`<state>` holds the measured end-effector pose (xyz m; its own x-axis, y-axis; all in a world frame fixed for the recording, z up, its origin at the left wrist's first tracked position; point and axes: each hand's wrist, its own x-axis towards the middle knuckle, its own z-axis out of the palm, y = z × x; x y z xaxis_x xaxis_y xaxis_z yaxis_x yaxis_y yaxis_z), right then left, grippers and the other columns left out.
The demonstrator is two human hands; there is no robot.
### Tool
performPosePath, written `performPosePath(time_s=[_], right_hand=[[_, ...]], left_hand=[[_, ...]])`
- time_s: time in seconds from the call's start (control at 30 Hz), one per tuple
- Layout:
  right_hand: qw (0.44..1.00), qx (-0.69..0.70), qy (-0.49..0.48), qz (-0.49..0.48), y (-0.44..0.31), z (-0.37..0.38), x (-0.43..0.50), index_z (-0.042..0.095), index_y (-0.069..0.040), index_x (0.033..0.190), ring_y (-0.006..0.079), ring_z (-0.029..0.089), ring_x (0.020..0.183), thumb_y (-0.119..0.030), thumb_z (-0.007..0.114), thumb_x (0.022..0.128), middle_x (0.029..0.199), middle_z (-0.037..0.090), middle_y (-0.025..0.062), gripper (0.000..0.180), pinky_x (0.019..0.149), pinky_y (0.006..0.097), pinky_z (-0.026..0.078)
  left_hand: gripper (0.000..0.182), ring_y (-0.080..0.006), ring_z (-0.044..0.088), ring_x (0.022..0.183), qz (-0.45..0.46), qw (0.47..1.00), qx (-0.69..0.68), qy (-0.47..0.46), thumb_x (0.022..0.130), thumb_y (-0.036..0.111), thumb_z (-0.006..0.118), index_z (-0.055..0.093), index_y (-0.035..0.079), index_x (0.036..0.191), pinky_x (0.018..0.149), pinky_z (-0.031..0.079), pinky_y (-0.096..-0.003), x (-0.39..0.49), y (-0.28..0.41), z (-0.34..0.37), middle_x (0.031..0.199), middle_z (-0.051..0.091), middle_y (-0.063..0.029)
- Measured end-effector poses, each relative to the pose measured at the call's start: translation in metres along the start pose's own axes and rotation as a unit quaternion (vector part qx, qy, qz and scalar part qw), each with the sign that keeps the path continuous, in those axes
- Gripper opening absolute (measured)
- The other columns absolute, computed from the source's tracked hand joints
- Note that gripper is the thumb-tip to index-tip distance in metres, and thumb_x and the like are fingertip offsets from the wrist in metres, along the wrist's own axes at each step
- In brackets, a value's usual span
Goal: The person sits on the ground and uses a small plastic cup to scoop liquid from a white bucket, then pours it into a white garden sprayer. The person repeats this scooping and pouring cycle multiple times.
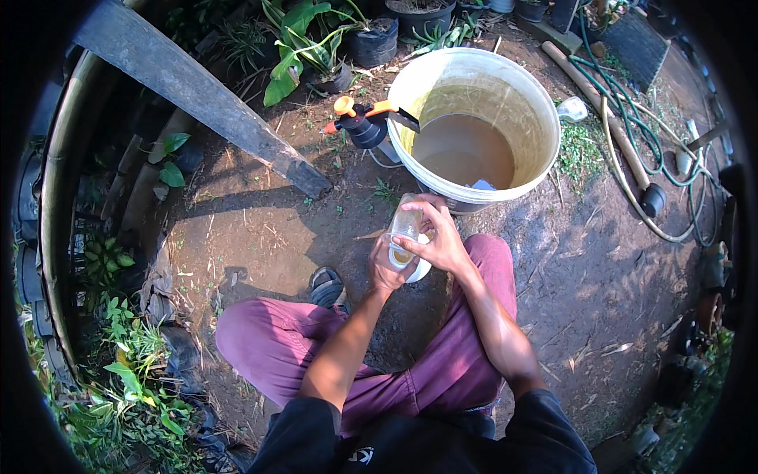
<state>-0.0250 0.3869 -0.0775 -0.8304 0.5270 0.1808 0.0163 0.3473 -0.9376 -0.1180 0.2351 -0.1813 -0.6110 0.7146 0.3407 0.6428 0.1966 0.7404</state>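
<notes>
In front of my knees both hands are close together. My left hand point(385, 266) is wrapped around a small pale container point(401, 258) with yellowish contents showing at its mouth. My right hand point(438, 234) grips a clear ribbed plastic cup point(407, 218), which lies tilted against the small container. Partly hidden below the hands is a white round object point(421, 271); its kind is unclear. Just beyond, a large white plastic bucket point(536, 112) holds murky brown water point(468, 145), with a pale piece point(481, 185) at the near edge of the water.
A pump sprayer point(364, 127) with an orange knob leans by the bucket's left side. A wooden post point(207, 101) slants down to the soil at left. Potted plants point(373, 44) line the back. A green hose point(651, 139) and a bamboo pole point(592, 101) lie at right.
</notes>
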Motion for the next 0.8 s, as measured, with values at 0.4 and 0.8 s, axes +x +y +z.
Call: performPosePath(time_s=[0.4, 0.8], right_hand=[[1.0, 0.008, -0.014, -0.008, 0.0, -0.003, -0.001, 0.063, -0.019, 0.133, 0.032, 0.058, 0.12, -0.033, 0.092, 0.071, 0.144, 0.044, 0.0194, 0.07, 0.091, 0.04, 0.056], [0.999, 0.027, 0.006, -0.029, -0.01, -0.007, -0.004, 0.064, -0.018, 0.132, 0.0231, 0.057, 0.114, -0.028, 0.093, 0.07, 0.144, 0.047, 0.0137, 0.069, 0.088, 0.0359, 0.054]], left_hand=[[0.058, -0.0384, 0.066, 0.095, -0.027, 0.999, -0.036, -0.002, 0.071, 0.046, 0.085, 0.066, 0.007, 0.11, 0.085, 0.054, -0.0477, -0.004, -0.004, 0.003, 0.103, 0.067, -0.0167], [0.057, -0.0379, 0.068, 0.096, -0.052, 0.998, -0.039, -0.002, 0.071, 0.046, 0.085, 0.068, 0.008, 0.11, 0.084, 0.055, -0.0461, 0.0, 0.002, 0.002, 0.105, 0.067, -0.0165]])
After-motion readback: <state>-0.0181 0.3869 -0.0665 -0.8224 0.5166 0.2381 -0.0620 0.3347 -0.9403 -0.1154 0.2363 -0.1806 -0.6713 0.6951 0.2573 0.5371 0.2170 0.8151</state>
